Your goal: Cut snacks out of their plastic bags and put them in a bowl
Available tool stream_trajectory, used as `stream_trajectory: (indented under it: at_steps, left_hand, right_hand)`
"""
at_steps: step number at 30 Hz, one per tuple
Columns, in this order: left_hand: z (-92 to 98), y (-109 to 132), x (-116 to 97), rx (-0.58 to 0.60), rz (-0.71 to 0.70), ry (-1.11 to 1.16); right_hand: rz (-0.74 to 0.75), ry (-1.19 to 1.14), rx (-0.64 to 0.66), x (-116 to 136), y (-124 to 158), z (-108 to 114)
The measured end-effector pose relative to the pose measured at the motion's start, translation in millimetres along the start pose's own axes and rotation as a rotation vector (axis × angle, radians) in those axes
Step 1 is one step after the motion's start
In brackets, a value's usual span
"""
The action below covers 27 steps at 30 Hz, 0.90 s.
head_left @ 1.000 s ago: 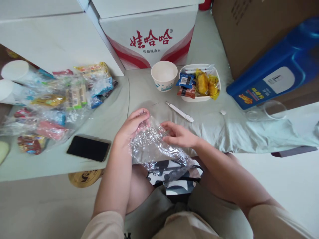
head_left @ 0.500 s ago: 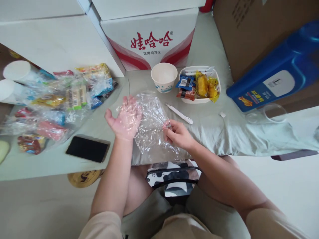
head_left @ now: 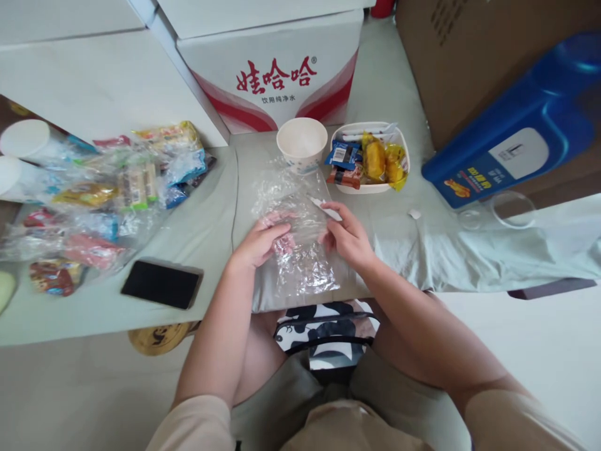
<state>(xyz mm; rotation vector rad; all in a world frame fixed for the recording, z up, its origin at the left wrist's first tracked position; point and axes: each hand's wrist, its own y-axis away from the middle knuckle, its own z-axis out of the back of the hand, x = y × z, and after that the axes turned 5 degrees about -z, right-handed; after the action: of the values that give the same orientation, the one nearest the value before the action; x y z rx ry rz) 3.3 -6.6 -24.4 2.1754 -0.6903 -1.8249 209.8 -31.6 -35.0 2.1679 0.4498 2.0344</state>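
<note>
Clear plastic film [head_left: 307,266] held between two hands above the cloth-covered surface [head_left: 218,228], just in front of the paper bowl [head_left: 302,143].
The left hand [head_left: 267,241] pinches the film's left side, thumb over it; the right hand [head_left: 348,237] seems to grip the right edge, more loosely. Handling it well calls for light, even tension from both sides, creases eased outward, and the far end kept from snagging the bowl or the white pen-like tool [head_left: 325,208]. That tool is partly covered by the right hand, so whether it is touched cannot be told; glare and wrinkles hide the film's opening, if any, and blur the fingertips behind it.
</note>
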Motion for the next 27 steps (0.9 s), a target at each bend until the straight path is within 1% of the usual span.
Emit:
stream_trajectory:
  at_steps: [3, 6, 13, 17, 20, 22, 24, 27]
  left_hand:
    - [-1.5, 0.4, -2.6, -0.053, -0.097, 0.114]
    - [-3.7, 2.1, -4.8, -0.079, -0.144, 0.191]
    - [2.6, 2.2, -5.5, -0.083, -0.187, 0.183]
    - [4.9, 0.0, -2.7, -0.087, -0.241, 0.125]
    - [4.1, -1.7, -1.9, -0.03, -0.279, 0.116]
    - [3.8, -3.1, -1.7, 0.002, -0.298, 0.122]
    - [4.2, -4.9, -0.9, -0.02, -0.302, 0.124]
    - [6.3, -7.9, 1.2, -0.114, -0.311, 0.098]
  right_hand:
    - [0.017, -0.1, 0.001, -0.6, -1.7, 0.9]
    - [0.041, -0.176, 0.011, -1.5, -3.9, 0.1]
    - [0.01, -0.281, 0.031, -5.2, -10.4, 2.1]
    - [-0.003, -0.219, -0.037, -6.4, -12.9, 1.6]
    - [0.02, -0.112, -0.078, -5.9, -13.2, 1.0]
    - [0.024, -0.056, -0.081, -6.0, -13.0, 1.6]
    - [0.018, -0.022, -0.066, -7.2, -13.0, 2.9]
    - [0.021, -0.008, -0.004, -10.5, -13.7, 4.8]
